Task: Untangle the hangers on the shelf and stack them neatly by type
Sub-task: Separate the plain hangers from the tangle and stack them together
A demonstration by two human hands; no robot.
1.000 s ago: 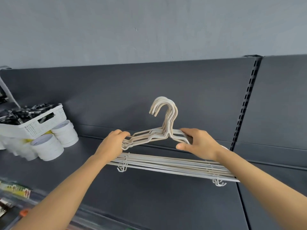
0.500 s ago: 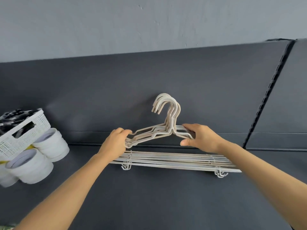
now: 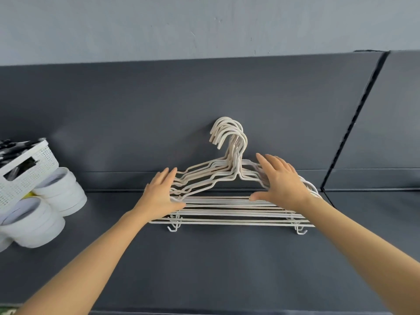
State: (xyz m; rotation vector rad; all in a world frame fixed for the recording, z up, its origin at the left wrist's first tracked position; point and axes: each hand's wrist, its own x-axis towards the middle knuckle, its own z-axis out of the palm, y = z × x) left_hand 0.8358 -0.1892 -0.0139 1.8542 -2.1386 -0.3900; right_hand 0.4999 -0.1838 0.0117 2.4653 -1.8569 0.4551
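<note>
A stack of several cream-white hangers (image 3: 223, 176) lies on the dark grey shelf (image 3: 204, 269), hooks leaning against the shelf's back panel. Their straight bottom bars with small white clips face me. My left hand (image 3: 160, 196) rests with straight fingers on the left shoulders of the stack. My right hand (image 3: 280, 183) lies flat with spread fingers over the right shoulders, its thumb at the bars. Neither hand curls round a hanger.
At the left stands a white perforated basket (image 3: 25, 171) with dark items in it. Several stacks of white round tubs (image 3: 59, 192) lie beside and under it. A slotted upright (image 3: 350, 123) divides the back panel at the right.
Both hands have let go of the hangers and straightened their fingers. The stack, held slightly raised before, now lies lower on the shelf with its hooks against the back panel.
</note>
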